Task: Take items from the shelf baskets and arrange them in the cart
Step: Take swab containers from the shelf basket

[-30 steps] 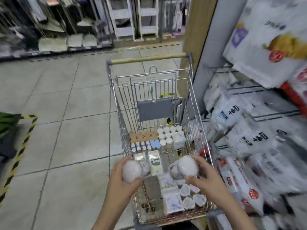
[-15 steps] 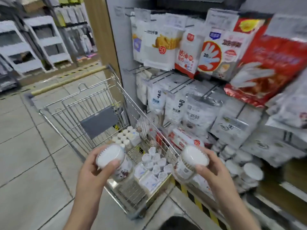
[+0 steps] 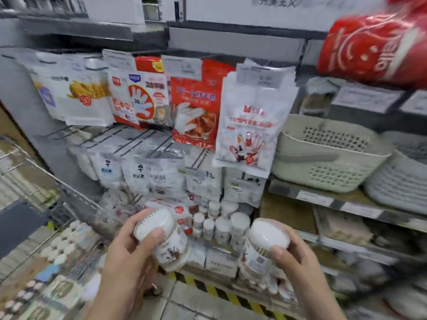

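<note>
My left hand (image 3: 126,257) grips a white-lidded round container (image 3: 164,236) in front of the shelf. My right hand (image 3: 298,257) grips a second white-lidded container (image 3: 261,245) of the same kind, held a little to the right. Between and behind them, several similar white-capped containers (image 3: 219,225) stand on the low shelf. The wire cart (image 3: 76,199) sits at the lower left, with several small white and boxed items (image 3: 62,248) inside it.
Packs of disposable gloves (image 3: 194,105) hang on hooks above white bags (image 3: 147,174). Beige and grey plastic baskets (image 3: 328,153) stand on the shelf at right. A red pack (image 3: 374,47) juts out at upper right. Yellow-black floor tape (image 3: 221,292) runs along the shelf base.
My view has swung right, from the cart to the shelf. Both hands kept their containers and now hold them before the low shelf instead of over the cart.
</note>
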`<control>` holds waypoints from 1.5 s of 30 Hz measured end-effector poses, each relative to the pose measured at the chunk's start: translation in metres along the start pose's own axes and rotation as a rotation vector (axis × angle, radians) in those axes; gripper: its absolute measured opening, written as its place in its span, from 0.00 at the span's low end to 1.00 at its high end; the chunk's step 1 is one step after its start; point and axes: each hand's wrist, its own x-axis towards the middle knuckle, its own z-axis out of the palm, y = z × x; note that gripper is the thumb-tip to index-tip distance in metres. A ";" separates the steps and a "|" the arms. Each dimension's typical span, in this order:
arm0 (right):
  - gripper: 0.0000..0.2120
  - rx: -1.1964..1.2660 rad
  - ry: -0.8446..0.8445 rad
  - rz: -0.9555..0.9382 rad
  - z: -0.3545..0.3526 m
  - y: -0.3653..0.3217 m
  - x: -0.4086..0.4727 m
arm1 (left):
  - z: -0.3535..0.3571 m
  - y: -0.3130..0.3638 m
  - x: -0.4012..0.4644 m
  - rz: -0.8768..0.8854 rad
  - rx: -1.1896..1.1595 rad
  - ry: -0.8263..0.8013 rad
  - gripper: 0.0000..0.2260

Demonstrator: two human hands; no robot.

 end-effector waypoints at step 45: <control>0.13 -0.387 0.256 -0.214 -0.227 -0.111 0.266 | 0.403 0.026 0.226 0.387 0.590 -0.403 0.15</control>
